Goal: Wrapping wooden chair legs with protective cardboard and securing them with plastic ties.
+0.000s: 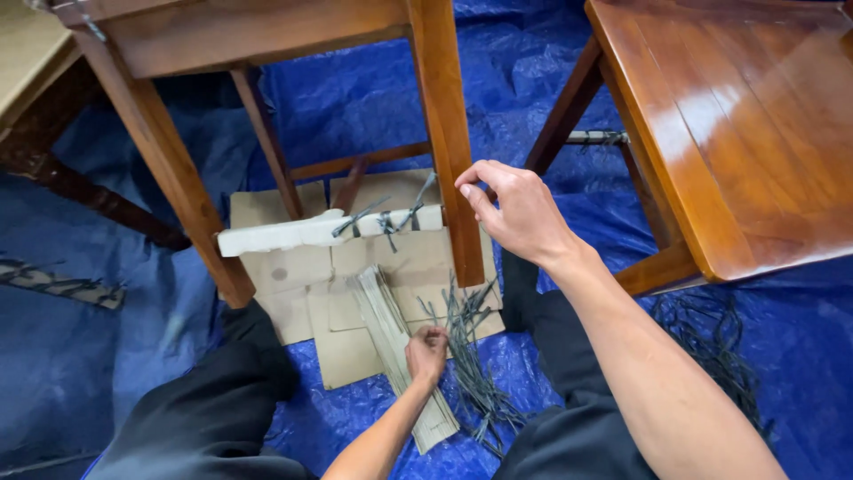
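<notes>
Bundle of thin dark grey plastic ties (pixel 471 356) lying loose on flat brown cardboard sheets (pixel 355 302), between the knees; probably light, springy and slippery, best pinched mid-bundle; left hand (pixel 426 353) closed on a few ties beside a stack of tan strips (pixel 400 347); right hand (pixel 515 209), fingers curled, grasping the wooden chair leg (pixel 449 142); blue tarpaulin (pixel 533 80) beneath.
</notes>
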